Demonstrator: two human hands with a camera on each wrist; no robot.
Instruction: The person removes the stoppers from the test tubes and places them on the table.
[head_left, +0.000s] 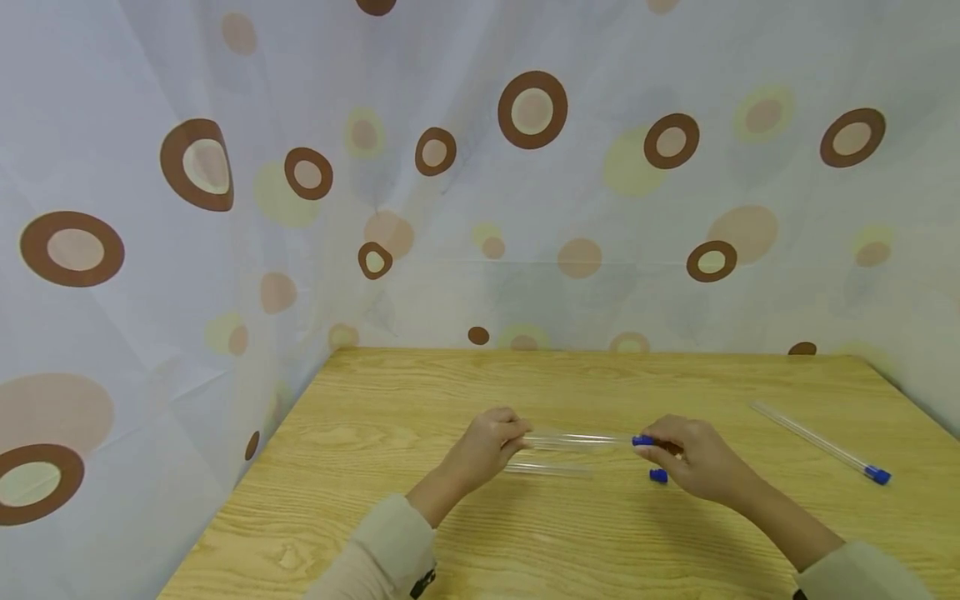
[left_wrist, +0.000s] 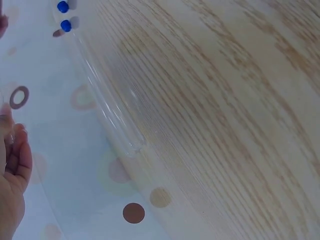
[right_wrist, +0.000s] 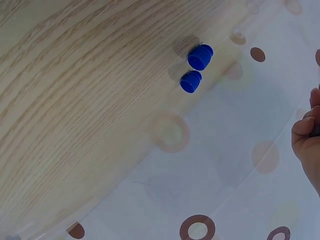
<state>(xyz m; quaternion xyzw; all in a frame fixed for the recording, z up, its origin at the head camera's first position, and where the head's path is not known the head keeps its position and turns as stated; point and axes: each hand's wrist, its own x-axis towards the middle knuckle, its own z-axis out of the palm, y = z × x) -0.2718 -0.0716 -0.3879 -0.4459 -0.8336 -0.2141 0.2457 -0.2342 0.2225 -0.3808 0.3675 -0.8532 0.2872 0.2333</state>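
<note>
Above the table my left hand (head_left: pixel 486 443) grips one end of a clear tube (head_left: pixel 581 440), which is held nearly level. At the tube's other end, the thumb and fingers of my right hand (head_left: pixel 693 458) pinch a blue cap (head_left: pixel 642 441); how far the cap sits on the tube cannot be made out. Just below lie two loose blue caps, seen apart in the right wrist view as a larger-looking cap (right_wrist: pixel 200 57) and another cap (right_wrist: pixel 190 81). More clear tubes (left_wrist: pixel 107 105) rest on the table under my left hand.
A clear tube (head_left: pixel 813 435) with a blue cap (head_left: pixel 877 475) on its near end lies at the right of the wooden table (head_left: pixel 390 392). A white curtain (head_left: pixel 450 200) with brown rings and pale dots hangs behind and along the sides.
</note>
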